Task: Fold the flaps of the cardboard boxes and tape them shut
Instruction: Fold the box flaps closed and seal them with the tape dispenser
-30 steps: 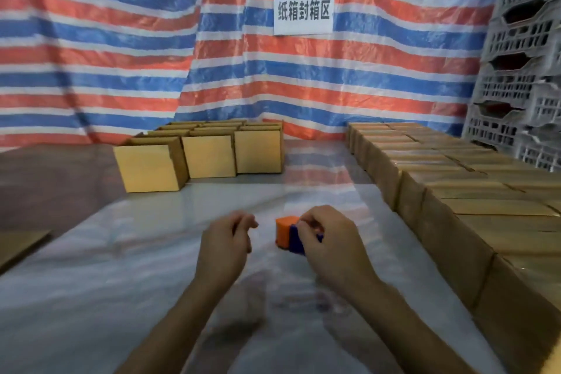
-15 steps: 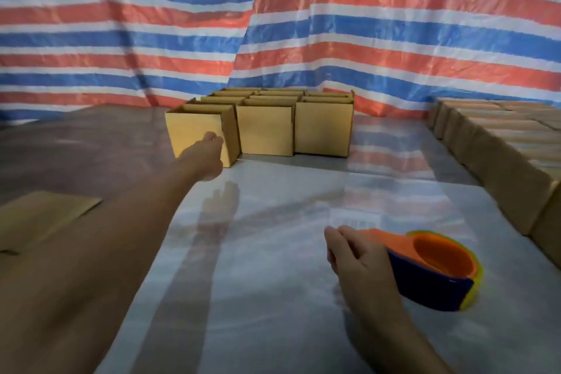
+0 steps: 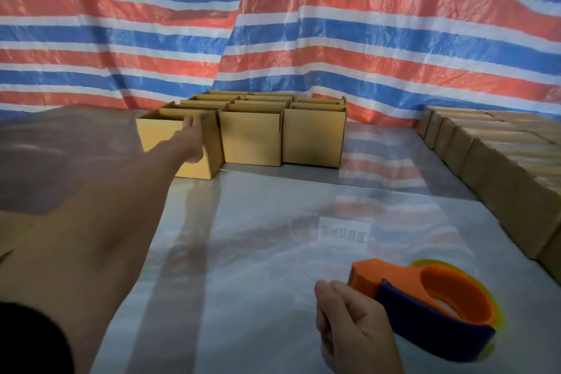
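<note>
Left grip is closing over the near-left box rim at the far surface; right grip is resting loosely curled beside the dispenser. Advise dragging squarely, avoiding neighbours.

Striped tarp behind glossy table.

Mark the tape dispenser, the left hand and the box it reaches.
tape dispenser (image 3: 431, 317): head view, blue side wall.
left hand (image 3: 188, 138): head view, back of hand.
open box (image 3: 158, 133): head view, front face.

Dim, even light; glossy table mirrors the tarp; edges look soft, perhaps motion blur.
</note>
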